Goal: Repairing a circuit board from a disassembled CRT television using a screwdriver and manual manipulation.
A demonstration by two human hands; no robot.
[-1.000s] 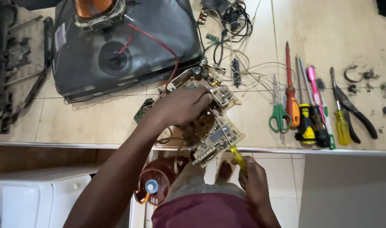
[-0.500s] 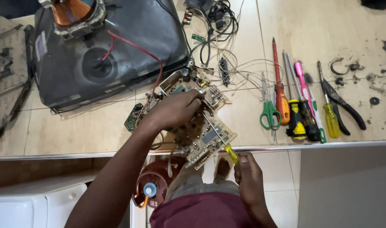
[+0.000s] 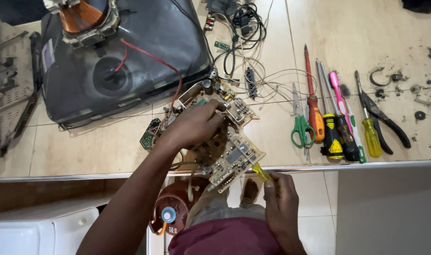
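At the far left a dark metal frame (image 3: 8, 89) lies along the edge of the tiled table (image 3: 88, 151). Beside it a picture tube (image 3: 121, 61) rests face down, its copper yoke (image 3: 83, 16) near the top edge and a red wire (image 3: 151, 59) running from its back towards the board. Below the table edge stand a white box (image 3: 41, 231) and a reddish-brown round part with a blue cap (image 3: 170, 215).

The left hand (image 3: 194, 125) lies over the upper half of the circuit board (image 3: 225, 151), fingers curled down and gripping it. The board sits tilted at the table's front edge, its lower corner hanging past the rim. A small green board (image 3: 150, 133) lies just beside the hand's left.

The right hand (image 3: 281, 198) is below the table edge, closed around a yellow-handled tool (image 3: 260, 172) whose tip end touches the board's lower right corner.

Above the board a tangle of black cables (image 3: 243, 23) and thin wires (image 3: 272, 80) spreads across the table. Further right lie green-handled scissors (image 3: 301, 127), an orange screwdriver (image 3: 313, 113), two black-and-yellow screwdrivers (image 3: 332, 137), a pink one (image 3: 340, 101), a yellow one (image 3: 368, 132) and black pliers (image 3: 383, 120), side by side. Small metal bits (image 3: 413, 89) are scattered at the far right.
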